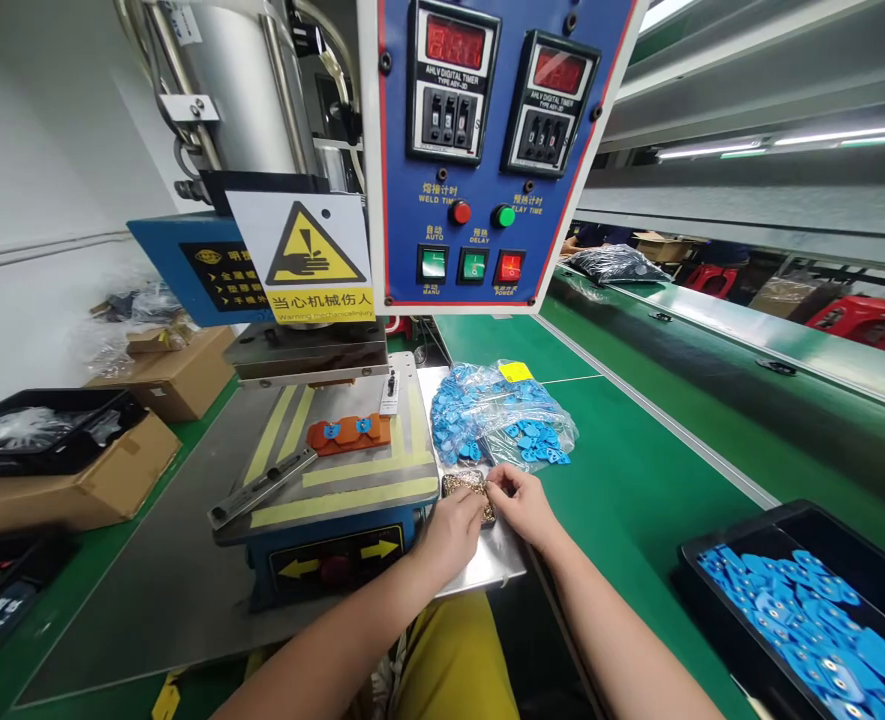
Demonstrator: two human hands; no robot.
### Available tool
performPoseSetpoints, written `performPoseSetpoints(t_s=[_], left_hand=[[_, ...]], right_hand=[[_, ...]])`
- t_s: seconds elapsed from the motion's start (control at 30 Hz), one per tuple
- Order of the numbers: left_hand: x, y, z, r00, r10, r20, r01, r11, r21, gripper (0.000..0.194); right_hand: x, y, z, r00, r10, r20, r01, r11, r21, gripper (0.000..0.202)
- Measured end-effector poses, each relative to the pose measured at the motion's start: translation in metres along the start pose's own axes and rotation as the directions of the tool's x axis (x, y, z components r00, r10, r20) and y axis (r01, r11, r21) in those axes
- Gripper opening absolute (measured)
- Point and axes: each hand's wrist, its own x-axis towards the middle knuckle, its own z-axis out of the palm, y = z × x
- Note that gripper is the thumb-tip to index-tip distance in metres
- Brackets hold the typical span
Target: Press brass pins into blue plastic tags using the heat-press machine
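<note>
A small dark box of tiny brass-coloured parts (461,481) sits on the metal plate in front of me. My left hand (451,532) reaches over the box, its fingers pinched together down at the parts. At the box's right edge, my right hand (523,505) has thumb and forefinger pressed together. Whatever lies between either hand's fingertips is too small to make out. Just behind the box rests a clear plastic bag of blue plastic pieces (479,405), some spilling from its opening. To the left, an orange fixture (348,434) holds two blue pieces on the machine's bed.
A press with a blue timer panel (453,240) and a warning sign (307,258) stands over the striped bed (382,492). A metal bar (262,487) lies there. At right, a black tray (701,590) holds blue pieces with metal inserts. Cartons (179,375) and black bins stand left.
</note>
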Motion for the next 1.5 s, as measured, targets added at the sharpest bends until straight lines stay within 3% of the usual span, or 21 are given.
performPoseSetpoints(t_s=[0.13, 0.27, 0.43, 0.67, 0.8, 0.93, 1.1, 1.5], left_hand=[[-0.013, 0.006, -0.009, 0.983, -0.032, -0.179, -0.009, 0.975, -0.223, 0.021], [-0.021, 0.008, -0.023, 0.962, -0.152, -0.227, 0.062, 0.931, -0.361, 0.016], [-0.028, 0.010, -0.037, 0.941, -0.168, -0.294, 0.016, 0.890, -0.456, 0.014], [-0.042, 0.018, -0.062, 0.919, -0.118, -0.377, -0.113, 0.836, -0.537, 0.016], [-0.055, 0.016, -0.075, 0.915, -0.101, -0.392, -0.139, 0.832, -0.538, 0.016], [-0.068, 0.012, -0.087, 0.912, -0.123, -0.392, -0.129, 0.820, -0.557, 0.019], [-0.083, 0.002, -0.099, 0.904, -0.182, -0.386, -0.098, 0.792, -0.602, 0.020], [-0.108, -0.022, -0.119, 0.860, -0.270, -0.434, -0.051, 0.800, -0.598, 0.021]], right_hand=[[0.001, 0.000, -0.001, 1.000, 0.018, -0.022, -0.016, 0.997, 0.074, 0.013], [0.002, 0.002, -0.002, 0.999, 0.018, -0.028, -0.015, 0.996, 0.083, 0.017], [0.002, -0.003, -0.002, 0.997, 0.065, -0.038, -0.053, 0.964, 0.259, 0.023], [-0.009, -0.040, 0.013, 0.977, 0.211, 0.041, -0.177, 0.678, 0.713, 0.023], [-0.013, -0.064, 0.023, 0.961, 0.233, 0.151, -0.257, 0.541, 0.801, 0.019], [-0.012, -0.084, 0.033, 0.957, 0.196, 0.213, -0.283, 0.478, 0.832, 0.018], [-0.003, -0.102, 0.049, 0.959, 0.179, 0.220, -0.281, 0.502, 0.818, 0.020], [0.044, -0.119, 0.078, 0.990, 0.052, 0.133, -0.121, 0.798, 0.590, 0.021]])
